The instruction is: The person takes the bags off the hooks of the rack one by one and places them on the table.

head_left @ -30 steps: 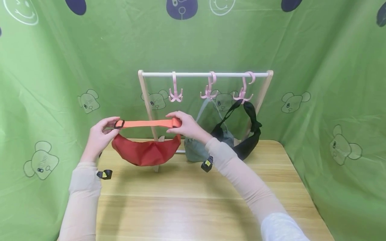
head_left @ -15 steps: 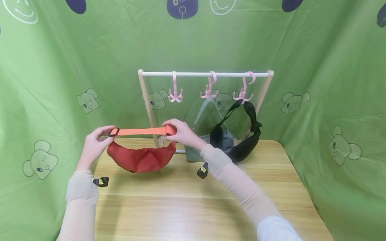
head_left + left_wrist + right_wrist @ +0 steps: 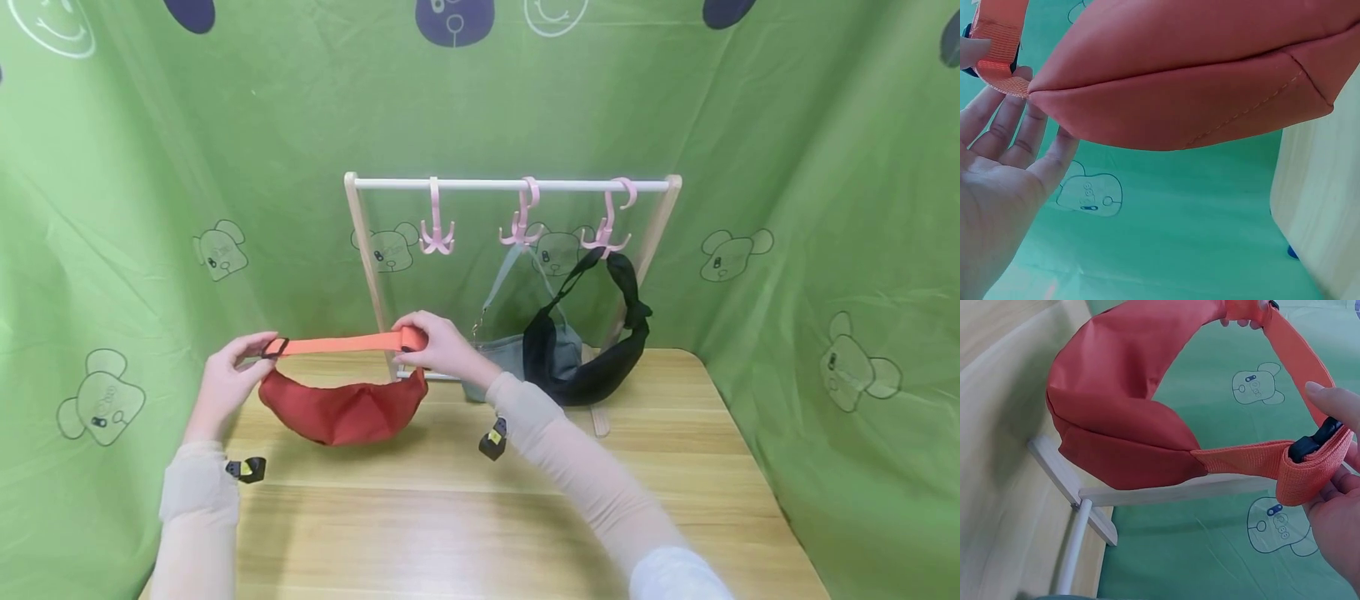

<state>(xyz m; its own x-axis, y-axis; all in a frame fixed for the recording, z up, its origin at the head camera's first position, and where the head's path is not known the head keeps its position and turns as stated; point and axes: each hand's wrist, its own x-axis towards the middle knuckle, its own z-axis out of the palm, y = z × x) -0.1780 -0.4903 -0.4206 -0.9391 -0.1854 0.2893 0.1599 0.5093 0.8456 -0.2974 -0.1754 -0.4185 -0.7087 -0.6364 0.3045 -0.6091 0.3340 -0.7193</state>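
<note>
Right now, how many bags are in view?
3: the red bag, its orange strap in the left grip and right grip; the gray bag, on the middle pink hook; the black bag, on the right pink hook, partly covering the gray one.

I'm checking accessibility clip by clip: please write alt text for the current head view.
A person's left hand and right hand hold a red bag by its orange strap over a wooden table. Behind, a rack carries three pink hooks: left bare, middle with a grey bag, right with a black bag.
</note>
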